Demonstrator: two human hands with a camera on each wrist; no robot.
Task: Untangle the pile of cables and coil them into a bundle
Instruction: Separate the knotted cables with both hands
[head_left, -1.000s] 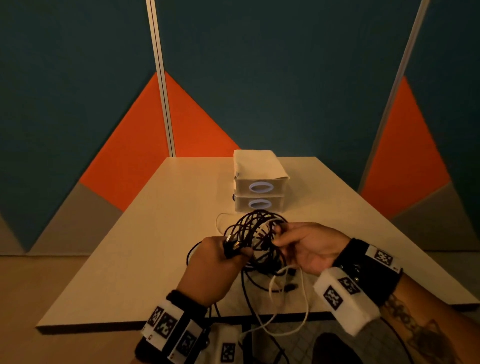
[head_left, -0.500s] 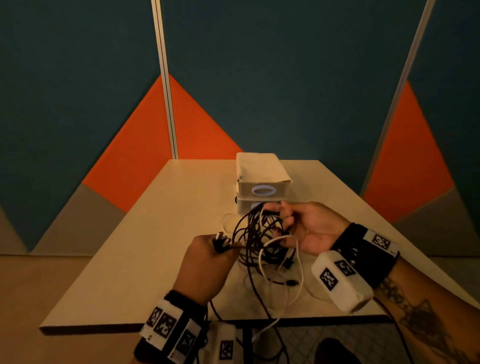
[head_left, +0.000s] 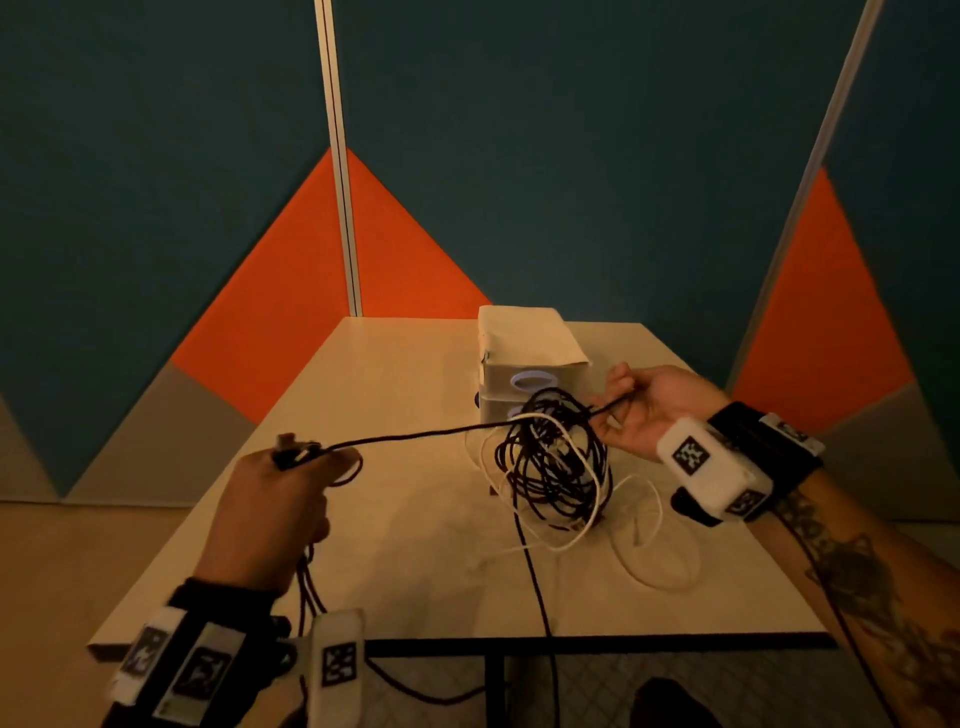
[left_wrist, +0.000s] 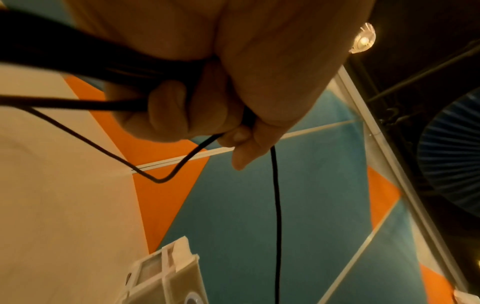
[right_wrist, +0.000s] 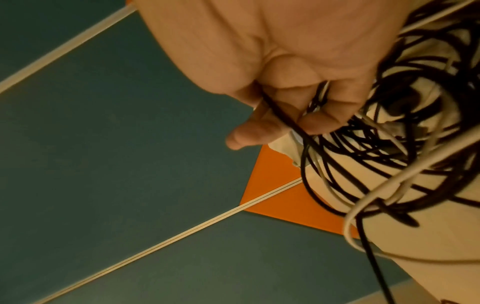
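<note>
A tangle of black cables with a white cable woven through hangs just above the table, right of centre. My right hand holds the tangle's upper loops, fingers curled round black strands. My left hand is out to the left, fist closed on a black cable with its plug end sticking out on top. One black strand runs taut from that fist to the tangle. More black cable hangs below the left fist and over the front edge.
Two stacked beige drawer boxes stand just behind the tangle at the table's middle. White cable loops lie on the table near the right front. Teal and orange wall panels enclose the far side.
My left hand has pulled away to the left with the plug end, drawing a black strand out straight. The right hand has carried the tangle to the right and slightly up.
</note>
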